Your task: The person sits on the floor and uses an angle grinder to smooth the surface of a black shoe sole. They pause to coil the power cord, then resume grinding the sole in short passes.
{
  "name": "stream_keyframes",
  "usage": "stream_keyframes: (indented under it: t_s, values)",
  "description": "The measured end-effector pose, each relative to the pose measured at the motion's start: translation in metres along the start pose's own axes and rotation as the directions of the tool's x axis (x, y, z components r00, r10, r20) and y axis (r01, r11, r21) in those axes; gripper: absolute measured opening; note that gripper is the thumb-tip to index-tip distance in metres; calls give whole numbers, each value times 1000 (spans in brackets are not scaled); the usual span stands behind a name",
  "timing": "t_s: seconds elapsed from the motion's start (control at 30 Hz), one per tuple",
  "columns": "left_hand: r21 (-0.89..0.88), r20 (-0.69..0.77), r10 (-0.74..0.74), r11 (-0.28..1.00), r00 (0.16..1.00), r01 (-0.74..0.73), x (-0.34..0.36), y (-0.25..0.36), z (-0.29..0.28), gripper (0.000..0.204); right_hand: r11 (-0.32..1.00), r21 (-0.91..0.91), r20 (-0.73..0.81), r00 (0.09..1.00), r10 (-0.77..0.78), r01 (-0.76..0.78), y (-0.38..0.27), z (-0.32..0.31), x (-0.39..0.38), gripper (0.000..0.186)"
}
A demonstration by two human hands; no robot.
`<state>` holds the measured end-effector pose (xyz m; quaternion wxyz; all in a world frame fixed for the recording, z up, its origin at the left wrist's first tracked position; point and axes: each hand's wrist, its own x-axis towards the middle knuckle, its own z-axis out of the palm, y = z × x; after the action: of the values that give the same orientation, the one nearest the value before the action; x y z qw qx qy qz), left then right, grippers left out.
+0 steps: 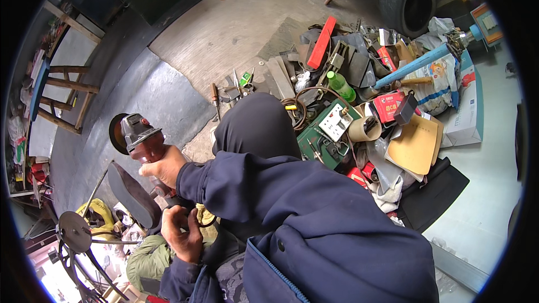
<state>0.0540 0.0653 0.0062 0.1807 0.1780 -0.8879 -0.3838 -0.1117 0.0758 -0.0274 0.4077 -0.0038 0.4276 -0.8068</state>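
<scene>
My right hand [164, 169] is wrapped round the body of a dark red and grey angle grinder [147, 137], whose round disc [117, 133] points to the far left. Below it, my left hand [182, 234] is closed, thumb and fingers curled together near a dark piece. What it grips is hidden. A dark shoe [133, 195], its sole showing, lies just left of both hands; I cannot tell whether the left hand touches it. My dark-covered knee [255, 126] rises beyond my right forearm.
A metal stand with a round plate [74, 232] is at lower left. Right of my knee are a green box with a white socket panel [336, 122], a green bottle [341, 86] and piled scraps. A screwdriver [214, 93], wooden stool [64, 84] and tyre [405, 1] are farther off.
</scene>
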Motion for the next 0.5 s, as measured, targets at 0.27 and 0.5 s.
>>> stream_keyframes:
  t_s: [0.27, 0.5]
  values:
    - [-506, 4, -299, 822, 954, 260, 17, -16, -10, 51, 987, -18, 75, 985, -155, 157, 10, 8, 6, 36]
    - [-646, 160, -332, 677, 930, 353, 41, -31, -10, 90, 933, -229, 194, 952, -236, 278, 8, 9, -1, 30]
